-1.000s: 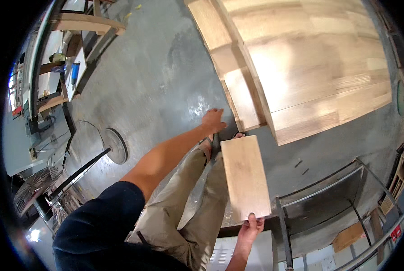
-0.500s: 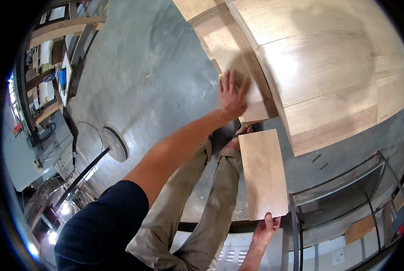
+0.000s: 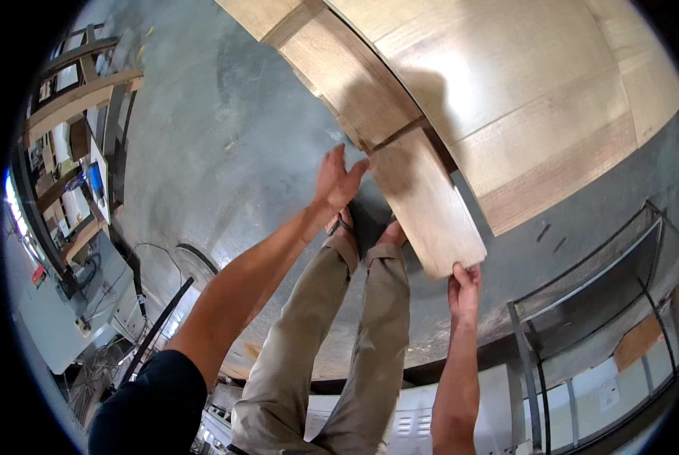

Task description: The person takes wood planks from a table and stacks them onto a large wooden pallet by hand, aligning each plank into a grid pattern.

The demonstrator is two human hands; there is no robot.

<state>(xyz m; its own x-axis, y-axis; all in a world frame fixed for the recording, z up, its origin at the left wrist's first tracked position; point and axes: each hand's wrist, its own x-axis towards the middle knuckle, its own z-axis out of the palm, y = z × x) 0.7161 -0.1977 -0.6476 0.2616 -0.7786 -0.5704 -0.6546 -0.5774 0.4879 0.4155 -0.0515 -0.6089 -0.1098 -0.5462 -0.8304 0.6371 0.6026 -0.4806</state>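
Note:
A light wooden board (image 3: 429, 208) slants across the middle, its far end meeting the near end of a row of stacked boards (image 3: 347, 80). My right hand (image 3: 465, 282) grips the board's near edge, thumb on top and fingers underneath. My left hand (image 3: 339, 179) is open beside the board's far left corner, its thumb close to the edge; whether it touches the wood I cannot tell. To the right of the row spreads a broad stack of larger wooden panels (image 3: 537, 114), with a dark gap between the two.
A black metal frame (image 3: 582, 280) stands at the lower right. Left of me are a round-based stand (image 3: 195, 262) and a pale cabinet (image 3: 59, 296) with cables. Wooden racking (image 3: 81, 95) holds mixed items farther left. Small dark scraps (image 3: 544, 231) lie on the grey floor (image 3: 218, 152).
My right hand has pushed the board forward, up to the stacked row. My left hand has come off the row's top and moved back to the left. The view has shifted a little.

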